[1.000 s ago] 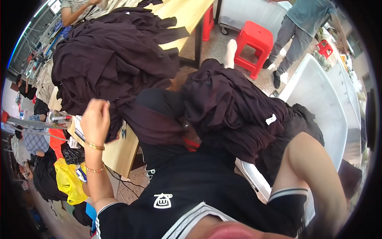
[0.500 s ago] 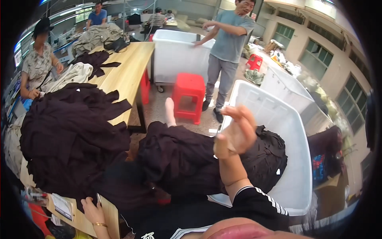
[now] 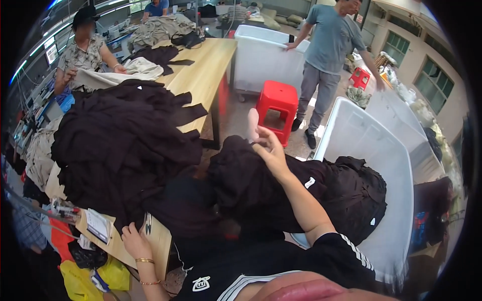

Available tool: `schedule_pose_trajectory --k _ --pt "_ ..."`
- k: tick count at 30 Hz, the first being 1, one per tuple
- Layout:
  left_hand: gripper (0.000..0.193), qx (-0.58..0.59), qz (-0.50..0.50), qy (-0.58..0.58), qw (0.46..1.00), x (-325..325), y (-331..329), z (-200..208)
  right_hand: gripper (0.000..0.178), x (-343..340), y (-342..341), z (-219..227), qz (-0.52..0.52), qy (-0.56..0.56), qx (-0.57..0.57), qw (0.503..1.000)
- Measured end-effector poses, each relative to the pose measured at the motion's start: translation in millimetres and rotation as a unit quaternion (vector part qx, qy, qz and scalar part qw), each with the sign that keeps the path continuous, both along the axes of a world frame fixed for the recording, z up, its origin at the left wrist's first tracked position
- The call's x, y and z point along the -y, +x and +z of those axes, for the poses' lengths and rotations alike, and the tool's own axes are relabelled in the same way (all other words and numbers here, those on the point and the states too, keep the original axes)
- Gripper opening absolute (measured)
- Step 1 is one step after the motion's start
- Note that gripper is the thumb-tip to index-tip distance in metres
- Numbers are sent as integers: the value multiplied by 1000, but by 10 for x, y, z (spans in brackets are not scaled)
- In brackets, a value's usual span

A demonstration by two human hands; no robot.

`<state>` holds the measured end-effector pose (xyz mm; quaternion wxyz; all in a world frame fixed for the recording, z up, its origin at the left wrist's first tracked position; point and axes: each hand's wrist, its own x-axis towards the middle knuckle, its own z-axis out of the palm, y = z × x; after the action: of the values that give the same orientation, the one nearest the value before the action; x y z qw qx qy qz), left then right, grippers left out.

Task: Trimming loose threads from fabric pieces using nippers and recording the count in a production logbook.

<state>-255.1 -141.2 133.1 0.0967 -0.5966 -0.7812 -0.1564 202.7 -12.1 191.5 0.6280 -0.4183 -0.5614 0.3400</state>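
My right hand [image 3: 271, 150] reaches over a dark brown garment [image 3: 236, 160] draped in front of me. Its fingers are apart and slightly curled, beside a pale pink, rounded peg-like piece [image 3: 252, 125] that sticks up from the cloth; whether they touch it I cannot tell. My left hand [image 3: 136, 241] lies on the wooden tabletop [image 3: 159, 241] with fingers spread, close to the hanging edge of a big heap of dark garments [image 3: 120, 135]. A slim metal tool [image 3: 148, 223] lies just beyond its fingertips.
A white wheeled bin [image 3: 401, 175] stands at my right, with dark garments [image 3: 351, 190] heaped at its near side. Ahead are a red stool [image 3: 276, 103], another white bin [image 3: 266, 60] and a standing person [image 3: 329, 50]. A seated person [image 3: 90, 55] handles pale cloth across the table.
My right hand has come down from its raised position to the pink peg. The view has shifted, and the standing person has lowered an arm toward the right-hand bins.
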Motion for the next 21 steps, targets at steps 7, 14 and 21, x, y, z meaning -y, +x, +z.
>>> schedule_pose_trajectory --k 7,14,21 --pt "52 25 7 -69 997 237 39 -48 47 92 28 109 -15 4 -17 1000" --pt "32 24 -25 28 999 67 -58 273 44 111 98 327 -86 29 28 995" --pt "31 34 -8 1 999 197 229 156 44 19 100 220 -31 6 -5 999"
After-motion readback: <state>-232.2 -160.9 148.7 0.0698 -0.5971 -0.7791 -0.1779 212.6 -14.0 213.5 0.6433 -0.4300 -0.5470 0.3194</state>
